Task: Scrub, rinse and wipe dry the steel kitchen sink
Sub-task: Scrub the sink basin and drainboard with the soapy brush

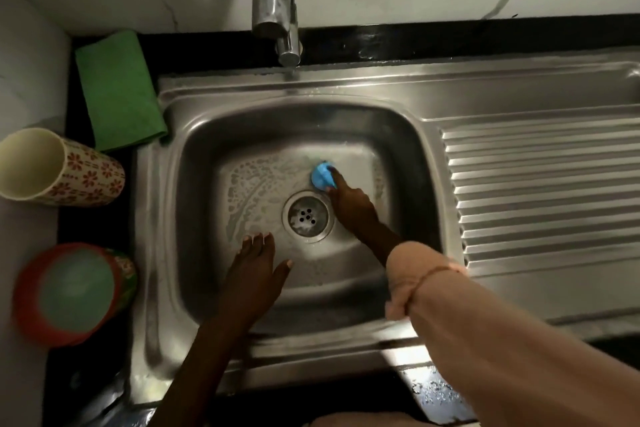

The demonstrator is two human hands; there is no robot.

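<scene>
The steel sink (194, 156) fills the middle of the view, its basin floor streaked with soapy foam around the round drain (306, 216). My right hand (349, 201) reaches into the basin and grips a small blue scrubber (322, 175), holding it against the floor just beyond the drain. My left hand (254, 270) lies flat inside the basin on the near left, fingers straight and spread, holding nothing. The steel tap (277, 0) hangs over the back rim; I cannot tell if water runs from it.
A folded green cloth (119, 90) lies on the black counter at the sink's back left corner. A floral cup (59, 168) lies tipped on the left, with a red-rimmed tub (74, 293) nearer me. The ribbed drainboard (543, 198) extends right.
</scene>
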